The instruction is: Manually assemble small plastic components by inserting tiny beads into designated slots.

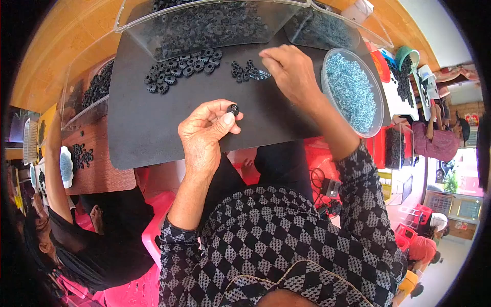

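A single wide fisheye view from the wearer's head, facing steeply down past the checked blouse to a black tabletop. The tabletop's near edge crosses mid-view; its far side reaches toward the top. The left hand and right hand appear at close range above it. Beyond its right edge, the view stretches to a distant bright opening; straight lines bow toward the rim.
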Tool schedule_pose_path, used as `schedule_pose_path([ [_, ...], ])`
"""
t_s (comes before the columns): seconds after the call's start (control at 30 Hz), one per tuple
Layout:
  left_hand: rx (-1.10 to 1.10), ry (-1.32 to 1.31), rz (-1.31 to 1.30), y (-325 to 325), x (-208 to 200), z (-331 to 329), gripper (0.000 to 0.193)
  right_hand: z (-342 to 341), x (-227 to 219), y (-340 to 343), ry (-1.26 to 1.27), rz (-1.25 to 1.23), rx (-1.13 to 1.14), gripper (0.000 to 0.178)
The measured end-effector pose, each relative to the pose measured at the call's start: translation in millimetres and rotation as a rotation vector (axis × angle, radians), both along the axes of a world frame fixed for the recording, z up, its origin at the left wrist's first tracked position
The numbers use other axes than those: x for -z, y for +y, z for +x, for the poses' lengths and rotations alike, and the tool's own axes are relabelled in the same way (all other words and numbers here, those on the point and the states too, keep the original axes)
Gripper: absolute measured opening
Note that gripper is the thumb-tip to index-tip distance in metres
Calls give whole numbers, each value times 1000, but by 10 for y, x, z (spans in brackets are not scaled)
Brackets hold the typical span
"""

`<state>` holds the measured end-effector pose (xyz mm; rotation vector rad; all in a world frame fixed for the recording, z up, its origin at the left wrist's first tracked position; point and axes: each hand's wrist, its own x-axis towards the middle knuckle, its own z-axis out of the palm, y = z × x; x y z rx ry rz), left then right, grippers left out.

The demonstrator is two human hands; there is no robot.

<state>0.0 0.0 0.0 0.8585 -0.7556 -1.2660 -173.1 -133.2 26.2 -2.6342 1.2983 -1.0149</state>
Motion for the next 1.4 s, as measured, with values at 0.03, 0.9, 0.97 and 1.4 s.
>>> schedule_pose_path([
  [0.03,-7,9,-1,-5,-1,0,19,37,-12,-60,60,4,-13,16],
  [0.9,-30,29,21,13,-39,-51,18,141,-266,534,-702,1055,-290,17],
  [0.97,-11,-8,24,30,-71,-52,18,148,-293,634,-759,1072,-297,18],
  [1.4,-89,-58,-52,131,-51,-155,20,219,-231,834,-746,983,-237,14],
])
